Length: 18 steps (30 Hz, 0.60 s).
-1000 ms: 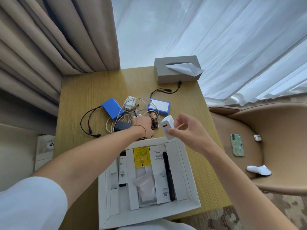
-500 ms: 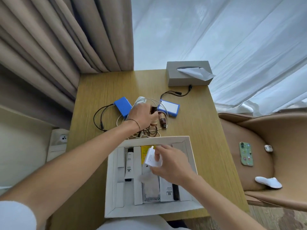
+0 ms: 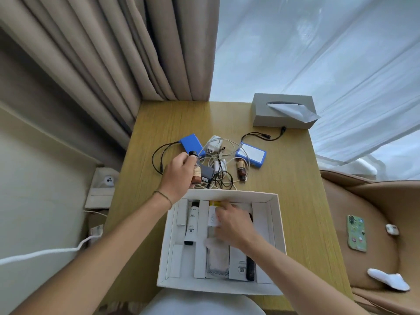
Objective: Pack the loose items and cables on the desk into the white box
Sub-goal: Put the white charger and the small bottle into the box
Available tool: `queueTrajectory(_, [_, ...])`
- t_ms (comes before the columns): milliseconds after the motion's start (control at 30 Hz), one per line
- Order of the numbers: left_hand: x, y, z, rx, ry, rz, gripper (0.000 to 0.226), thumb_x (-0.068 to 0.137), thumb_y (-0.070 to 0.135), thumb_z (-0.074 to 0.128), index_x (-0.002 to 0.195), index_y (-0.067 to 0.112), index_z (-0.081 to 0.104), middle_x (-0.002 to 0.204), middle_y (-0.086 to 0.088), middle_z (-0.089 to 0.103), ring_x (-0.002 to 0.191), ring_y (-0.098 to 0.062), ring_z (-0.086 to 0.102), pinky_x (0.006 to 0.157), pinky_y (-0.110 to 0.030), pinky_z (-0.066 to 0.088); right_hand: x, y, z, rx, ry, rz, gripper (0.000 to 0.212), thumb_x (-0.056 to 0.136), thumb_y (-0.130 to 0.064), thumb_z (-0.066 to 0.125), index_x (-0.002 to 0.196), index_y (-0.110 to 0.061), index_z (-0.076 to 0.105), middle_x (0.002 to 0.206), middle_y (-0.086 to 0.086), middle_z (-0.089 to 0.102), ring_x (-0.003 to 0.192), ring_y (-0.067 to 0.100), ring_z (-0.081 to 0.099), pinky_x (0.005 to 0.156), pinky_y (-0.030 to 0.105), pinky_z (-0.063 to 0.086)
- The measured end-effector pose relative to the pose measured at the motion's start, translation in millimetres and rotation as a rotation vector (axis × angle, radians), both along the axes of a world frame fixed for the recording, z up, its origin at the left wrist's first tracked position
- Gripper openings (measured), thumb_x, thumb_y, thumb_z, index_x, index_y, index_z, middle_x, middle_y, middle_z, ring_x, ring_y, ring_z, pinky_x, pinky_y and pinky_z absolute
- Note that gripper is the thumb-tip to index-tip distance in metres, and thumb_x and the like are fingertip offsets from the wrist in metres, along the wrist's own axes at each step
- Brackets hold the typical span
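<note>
The white box point(image 3: 278, 235) sits at the near edge of the desk point(image 3: 284, 178), directly under the right hand point(image 3: 234, 226). That hand rests inside the box, fingers curled round a white charger block point(image 3: 213, 219) and setting it among the packed sleeves, a black-capped tube point(image 3: 192, 221) to its left and a black comb point(image 3: 251, 267) to its right. The left hand point(image 3: 179, 176) is raised just beyond the box's far wall, fingers wrapped round a brown bottle point(image 3: 196, 171) with a black cap.

Progress, as judged: the box is partly filled; most desk items remain. Beyond the left hand lie a blue pack point(image 3: 191, 144), a white plug point(image 3: 213, 144) and a dark adapter point(image 3: 208, 172) in a tangle of white and black cables point(image 3: 223, 169). To that hand's right lie a second brown bottle point(image 3: 241, 169) and a second blue pack point(image 3: 251, 155).

The desk is light wood, set in a corner against beige curtains point(image 3: 102, 64) and a sheer drape point(image 3: 329, 53). A grey tissue box point(image 3: 281, 114) stands at the far edge. Right of the right hand, a tan chair point(image 3: 368, 201) holds a phone point(image 3: 356, 233).
</note>
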State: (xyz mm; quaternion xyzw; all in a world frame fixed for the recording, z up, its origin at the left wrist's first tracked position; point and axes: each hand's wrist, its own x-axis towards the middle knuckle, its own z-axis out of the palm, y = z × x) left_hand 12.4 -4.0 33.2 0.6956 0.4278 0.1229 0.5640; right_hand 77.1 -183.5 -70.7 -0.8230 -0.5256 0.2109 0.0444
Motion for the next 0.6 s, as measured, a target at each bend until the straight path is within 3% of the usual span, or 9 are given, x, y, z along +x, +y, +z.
queueTrajectory(100, [-16.1,-4.2,-1.4,-0.091,-0.01,0.022,0.024,0.097,0.023,0.044,0.079,0.01,0.053,0.067,-0.006,0.051,0.047,-0.01,0.053,0.042,-0.026,0.04,-0.3,2.8,-1.9,-0.051,-0.062,0.041,0.023,0.083,-0.019,0.064,0.105,-0.014,0.061,0.121,0.007,0.057,0.104,0.03,0.058,0.069,0.041,0.053])
queueTrajectory(200, [-26.9,-8.1,-2.2,-0.134,-0.012,0.055,0.024,0.097,0.024,0.045,0.083,0.007,0.056,0.068,-0.01,0.053,0.049,-0.014,0.055,0.039,-0.023,0.039,-3.7,7.2,9.6,0.012,-0.059,0.053,0.025,0.089,-0.033,0.063,0.106,-0.014,0.061,0.118,0.005,0.058,0.102,0.026,0.058,0.07,0.041,0.056])
queueTrajectory(267, [-31.3,-10.6,-2.7,-0.171,-0.019,0.084,0.024,0.097,0.024,0.046,0.081,0.009,0.055,0.067,-0.009,0.055,0.049,-0.015,0.056,0.037,-0.021,0.038,-1.1,12.4,27.0,0.181,-0.065,0.017,0.024,0.094,-0.041,0.055,0.097,-0.017,0.062,0.103,-0.001,0.062,0.089,0.019,0.06,0.065,0.038,0.056])
queueTrajectory(400, [-35.7,-13.0,-4.5,-0.231,-0.021,0.11,0.023,0.097,0.023,0.047,0.081,0.01,0.056,0.068,-0.012,0.057,0.048,-0.014,0.057,0.036,-0.021,0.038,33.2,35.6,63.3,0.433,-0.093,-0.199,0.021,0.093,-0.03,0.055,0.076,-0.019,0.059,0.065,-0.006,0.061,0.057,0.015,0.056,0.049,0.033,0.05])
queueTrajectory(467, [-37.2,-12.9,-5.6,-0.253,-0.029,0.118,0.022,0.097,0.022,0.047,0.085,0.007,0.058,0.07,-0.015,0.058,0.047,-0.015,0.057,0.035,-0.021,0.037,59.8,50.8,70.5,0.407,-0.073,-0.314,0.018,0.092,-0.026,0.055,0.078,-0.018,0.063,0.066,-0.003,0.065,0.058,0.019,0.059,0.051,0.032,0.051])
queueTrajectory(600, [-39.8,-10.5,-6.0,-0.265,-0.036,0.121,0.025,0.099,0.021,0.047,0.091,0.002,0.06,0.07,-0.014,0.056,0.049,-0.016,0.056,0.034,-0.019,0.036,112.5,77.6,50.3,0.089,-0.061,-0.434,0.017,0.091,-0.018,0.051,0.094,-0.012,0.067,0.089,0.01,0.071,0.078,0.032,0.063,0.058,0.033,0.049])
